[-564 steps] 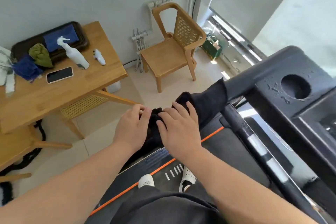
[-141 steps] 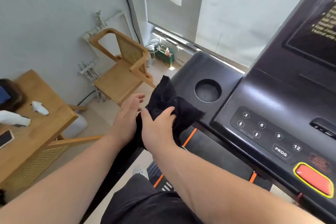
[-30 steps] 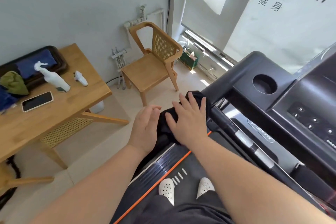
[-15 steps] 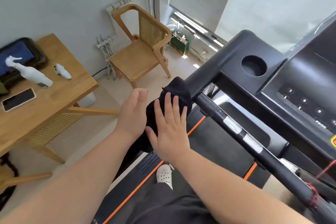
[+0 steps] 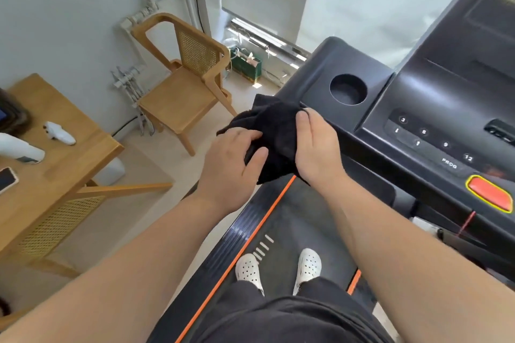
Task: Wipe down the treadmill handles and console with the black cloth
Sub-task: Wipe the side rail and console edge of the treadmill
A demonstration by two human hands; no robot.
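The black cloth point(image 5: 274, 131) is bunched between both hands at the left front corner of the treadmill console point(image 5: 434, 108). My left hand point(image 5: 231, 170) grips its lower left part, thumb on top. My right hand point(image 5: 315, 147) curls over its right side, fingers tucked into the fabric beside the console edge. The left handle is hidden under the cloth and my hands. The round cup holder point(image 5: 348, 89) lies just beyond my right hand.
Keypad buttons point(image 5: 434, 142) and a red stop button point(image 5: 489, 193) sit on the console to the right. A wooden chair point(image 5: 184, 86) stands by the wall. The wooden table point(image 5: 50, 164) at left holds a spray bottle point(image 5: 19, 149). My white shoes point(image 5: 248, 270) stand on the belt.
Both hands went from lying flat on the cloth over the handle to gripping it bunched. They moved up along the handle to the console's left corner.
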